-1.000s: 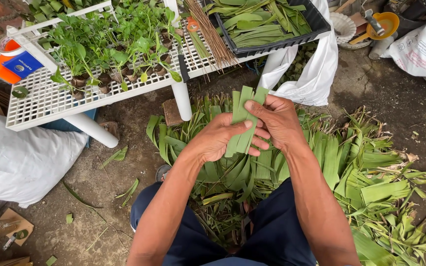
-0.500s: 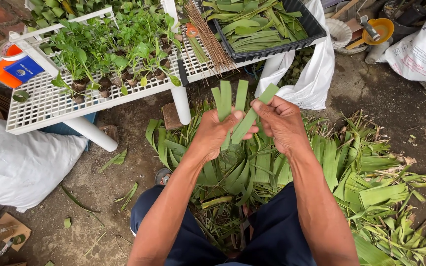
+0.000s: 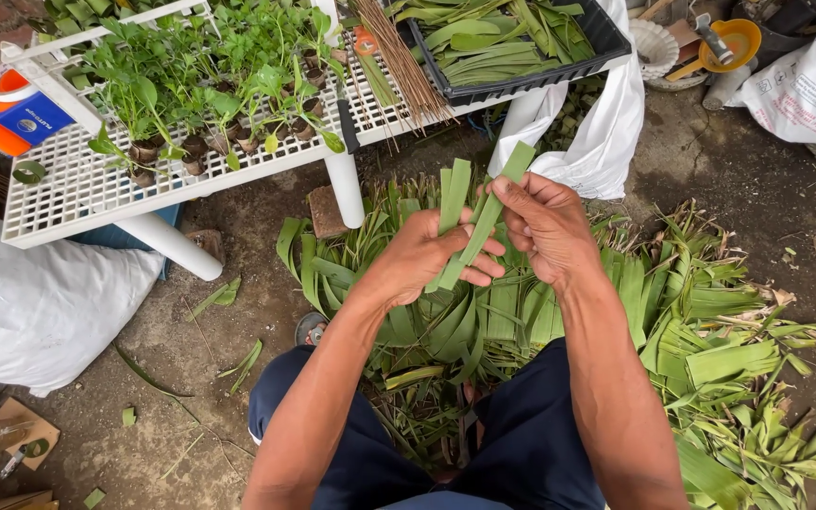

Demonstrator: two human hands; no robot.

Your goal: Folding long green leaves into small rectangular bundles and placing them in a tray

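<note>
Cut green leaf strips (image 3: 457, 203), a small bunch, held up in front of the person, above the leaf pile (image 3: 559, 312) on the ground. Left hand (image 3: 424, 257) wraps the lower part of the bunch, grip closed around it, fingers curled across the front. One strip (image 3: 502, 189) slants off to the upper right; right hand (image 3: 548, 227) pinches it, thumb and fingertips clamped on it near the middle. Strip tops stick up past both hands, fanned a little. Hands close together, nearly touching at the strips.

Below the hands: the pile of long green leaves spreads over the dirt ground (image 3: 191, 359), going right into a heap of ragged trimmings (image 3: 757, 378). Person's knees in dark shorts (image 3: 521, 444) at the bottom edge.

Behind, a white slatted tabletop (image 3: 77, 198) on white tube legs. On it, small seedlings in dark pots (image 3: 210, 85), a bundle of thin brown sticks (image 3: 408, 66), a black tray (image 3: 606, 38) filled with cut leaf pieces. Orange and blue item (image 3: 16, 118) at the tabletop's left end. White sack (image 3: 606, 132) hangs just right of the tray, near the right hand. Another white sack (image 3: 40, 302) on the ground at left. Yellow funnel (image 3: 734, 42) top right, printed white bag (image 3: 814, 85) beside it. Loose leaf scraps (image 3: 238, 364) on the dirt left of the knees.
</note>
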